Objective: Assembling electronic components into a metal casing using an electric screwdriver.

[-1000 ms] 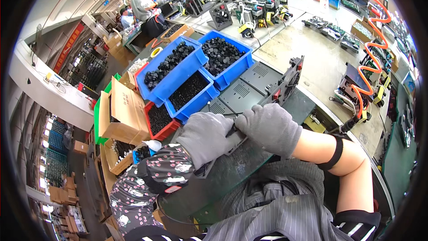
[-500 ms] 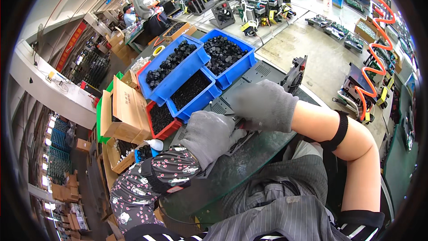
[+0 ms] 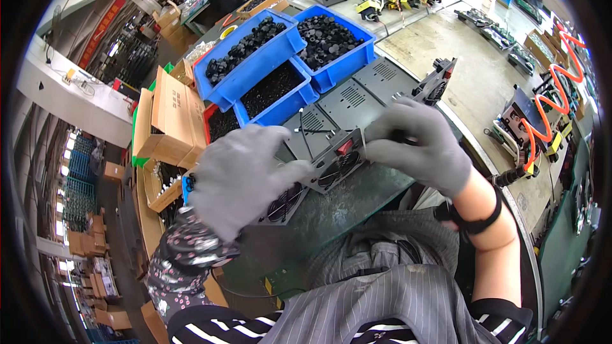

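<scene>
A dark grey metal panel with a round black fan [image 3: 336,169] and a small red switch sits tilted on the bench in front of me. My right hand [image 3: 424,146], in a grey glove, pinches the panel's right end between thumb and fingers. My left hand [image 3: 245,175], also gloved, is open at the panel's left, fingers spread and thumb close to its edge; whether the thumb touches it I cannot tell. Another fan panel [image 3: 280,207] lies partly under the left hand. Flat grey vented metal plates [image 3: 352,97] lie beyond, with a short cable on them.
Blue bins [image 3: 328,79] of small black parts stand at the far left, one stacked across others. Beside them is an open cardboard box [image 3: 171,114]. Another fan panel [image 3: 437,81] stands at the far right. An orange coiled hose [image 3: 542,114] hangs at the right. A person works in the background.
My hands have drawn apart, left hand leftward and right hand rightward, uncovering the fan panel and its red switch. The whole view has shifted slightly.
</scene>
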Motion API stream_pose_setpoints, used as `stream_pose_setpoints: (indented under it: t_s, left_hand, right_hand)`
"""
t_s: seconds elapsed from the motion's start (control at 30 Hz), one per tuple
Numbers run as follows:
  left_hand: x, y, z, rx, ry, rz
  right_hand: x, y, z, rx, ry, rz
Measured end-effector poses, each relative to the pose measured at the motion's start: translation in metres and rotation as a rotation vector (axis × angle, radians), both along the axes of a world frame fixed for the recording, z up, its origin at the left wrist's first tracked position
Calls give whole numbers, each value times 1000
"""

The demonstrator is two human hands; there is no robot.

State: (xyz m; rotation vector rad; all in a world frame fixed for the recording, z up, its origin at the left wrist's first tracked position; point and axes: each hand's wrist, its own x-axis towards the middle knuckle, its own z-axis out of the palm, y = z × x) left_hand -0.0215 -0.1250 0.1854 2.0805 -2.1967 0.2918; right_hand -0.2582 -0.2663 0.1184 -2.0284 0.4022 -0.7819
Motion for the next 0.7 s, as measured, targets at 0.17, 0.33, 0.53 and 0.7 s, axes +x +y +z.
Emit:
stream_pose_setpoints:
  t_s: [0.17, 0.33, 0.53, 0.7]
  left_hand:
    - [39, 46, -26, 218, 482, 390]
    - [39, 58, -51, 391, 655, 280]
    - [29, 68, -44, 369, 709, 253]
    - [19, 77, -51, 377, 659, 220]
  right_hand:
    - [-26, 48, -83, 1291, -51, 199]
    - [-10, 78, -151, 1705, -159, 347]
    - [-11, 91, -131, 1693, 10, 440]
    - [-4, 95, -93, 1398, 29, 411]
